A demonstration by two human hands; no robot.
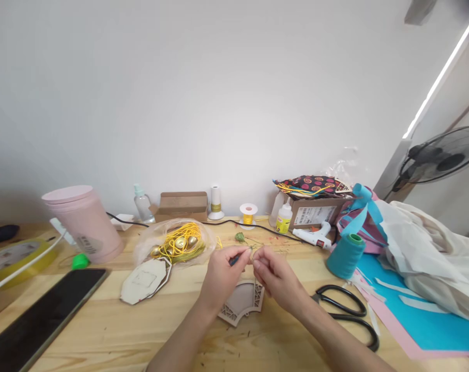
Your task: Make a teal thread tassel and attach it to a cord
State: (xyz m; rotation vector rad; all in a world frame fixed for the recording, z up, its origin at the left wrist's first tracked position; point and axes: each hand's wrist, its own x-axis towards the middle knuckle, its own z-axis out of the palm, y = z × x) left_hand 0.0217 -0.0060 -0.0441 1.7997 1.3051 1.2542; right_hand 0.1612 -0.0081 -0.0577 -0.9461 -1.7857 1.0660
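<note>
Panel, 1 pc., is laid on the table below both hands, far edge partly covered by them; its short curved edge is pointed at the near side, slightly R, w/ long axis angled approx. L–R, R end farther back. At far L, 1 phone is seen; open wood is left btwn it and the L forearm. Next, cards, min. 2, are stacked, w/ bells, min. 3, heaped behind. At back, 2 spools are stood. By L hand, a dark blue bit, mostly hidden, is pinched. R hand thumb & finger are pressed together; what's held can't be told. On R, room is bounded by 1 pr. scissors & 1 teal cone.
</note>
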